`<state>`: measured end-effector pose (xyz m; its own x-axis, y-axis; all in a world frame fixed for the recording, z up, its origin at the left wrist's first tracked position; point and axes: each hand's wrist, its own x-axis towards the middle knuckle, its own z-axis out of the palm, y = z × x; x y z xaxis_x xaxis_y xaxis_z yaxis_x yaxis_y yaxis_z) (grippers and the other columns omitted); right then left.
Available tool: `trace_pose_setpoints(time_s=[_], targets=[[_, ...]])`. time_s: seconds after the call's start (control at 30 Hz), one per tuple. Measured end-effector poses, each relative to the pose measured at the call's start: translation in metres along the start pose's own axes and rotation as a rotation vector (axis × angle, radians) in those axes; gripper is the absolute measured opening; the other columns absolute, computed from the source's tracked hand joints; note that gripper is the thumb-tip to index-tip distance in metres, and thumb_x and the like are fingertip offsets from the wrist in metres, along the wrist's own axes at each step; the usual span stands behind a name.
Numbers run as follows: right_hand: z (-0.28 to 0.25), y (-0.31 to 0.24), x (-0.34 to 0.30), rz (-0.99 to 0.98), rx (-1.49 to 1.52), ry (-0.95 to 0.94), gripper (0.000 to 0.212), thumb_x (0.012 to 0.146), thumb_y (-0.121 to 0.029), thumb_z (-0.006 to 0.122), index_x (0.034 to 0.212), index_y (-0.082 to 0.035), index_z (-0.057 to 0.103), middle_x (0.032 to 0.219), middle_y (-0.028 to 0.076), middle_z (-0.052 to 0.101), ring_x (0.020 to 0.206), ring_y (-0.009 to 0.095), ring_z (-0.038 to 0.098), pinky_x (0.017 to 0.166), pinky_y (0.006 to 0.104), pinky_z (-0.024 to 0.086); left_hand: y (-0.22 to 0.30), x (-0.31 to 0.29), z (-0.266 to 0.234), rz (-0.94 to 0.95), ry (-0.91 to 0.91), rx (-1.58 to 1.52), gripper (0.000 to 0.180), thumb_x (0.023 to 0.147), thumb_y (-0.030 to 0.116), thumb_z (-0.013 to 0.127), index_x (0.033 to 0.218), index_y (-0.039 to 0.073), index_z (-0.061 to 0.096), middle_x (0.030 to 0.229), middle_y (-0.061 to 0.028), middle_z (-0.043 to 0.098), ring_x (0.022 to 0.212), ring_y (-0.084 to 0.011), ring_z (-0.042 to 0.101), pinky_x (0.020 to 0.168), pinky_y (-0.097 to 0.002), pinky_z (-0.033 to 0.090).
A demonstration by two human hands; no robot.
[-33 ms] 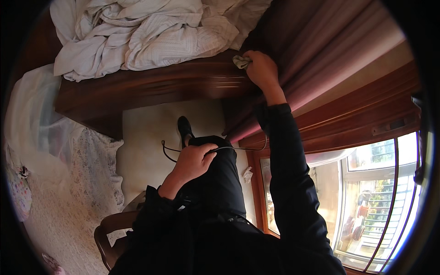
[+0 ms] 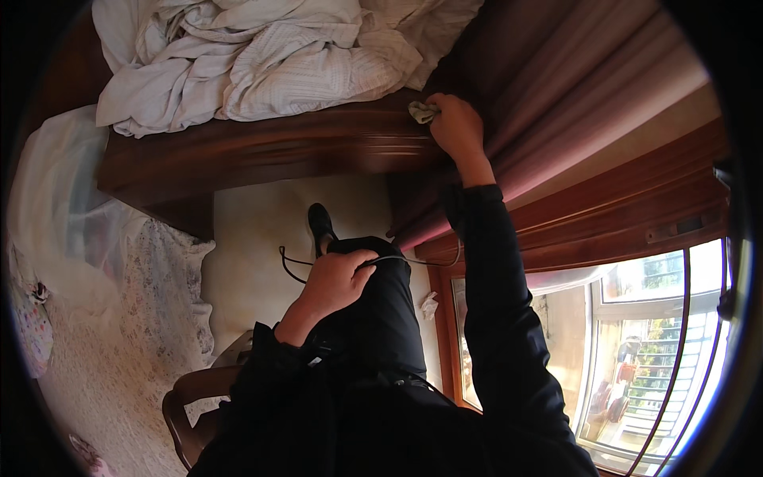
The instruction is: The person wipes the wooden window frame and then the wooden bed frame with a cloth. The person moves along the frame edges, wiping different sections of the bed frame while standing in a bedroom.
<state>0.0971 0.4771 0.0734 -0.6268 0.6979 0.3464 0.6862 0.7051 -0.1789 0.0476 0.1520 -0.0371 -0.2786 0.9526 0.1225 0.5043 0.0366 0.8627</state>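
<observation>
My right hand (image 2: 458, 131) is closed round a crumpled greyish-green cloth (image 2: 422, 112). It reaches to the far right end of a dark, polished wooden board (image 2: 262, 151), with the cloth against its top edge. Close to my right wrist hangs a mauve curtain (image 2: 556, 111). Nearer my body, my left hand (image 2: 338, 282) pinches a thin black cable (image 2: 391, 257) between thumb and fingers, above my leg. One end of the cable curls out to the left of that hand, and the other runs right toward my right sleeve.
Rumpled pale bedding (image 2: 262, 67) lies behind the board. At left hang sheer white fabric (image 2: 71, 183) and a lace-edged cover (image 2: 171, 278). A wooden chair (image 2: 187, 405) stands at lower left. A crumpled white tissue (image 2: 429, 305) lies by the wood-framed window (image 2: 636, 358) at right.
</observation>
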Motion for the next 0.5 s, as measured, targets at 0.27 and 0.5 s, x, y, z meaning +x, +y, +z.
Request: trace_pose_setpoints(time_s=[0.27,0.5], targets=[[0.042,0.022,-0.012,-0.075,0.078,0.161,0.038,0.090,0.000,0.058,0.118,-0.017,0.077,0.119,0.009,0.074,0.115,0.037,0.065,0.099,0.0486,0.054,-0.011,0.002,-0.009,-0.031,0.060,0.048,0.021,0.098,0.021,0.072,0.116,0.011,0.077,0.076,-0.0172,0.071,0.071,-0.0390,0.070,0.066,-0.0454,0.055],[0.067,-0.022,-0.016,-0.091,0.156,0.297,0.035,0.085,-0.001,0.065,0.110,-0.021,0.080,0.115,0.007,0.071,0.109,0.037,0.065,0.091,0.0503,0.055,-0.018,-0.009,-0.019,-0.047,0.038,0.140,0.021,0.098,0.022,0.073,0.114,0.010,0.077,0.078,-0.0180,0.073,0.071,-0.0392,0.071,0.065,-0.0464,0.056]])
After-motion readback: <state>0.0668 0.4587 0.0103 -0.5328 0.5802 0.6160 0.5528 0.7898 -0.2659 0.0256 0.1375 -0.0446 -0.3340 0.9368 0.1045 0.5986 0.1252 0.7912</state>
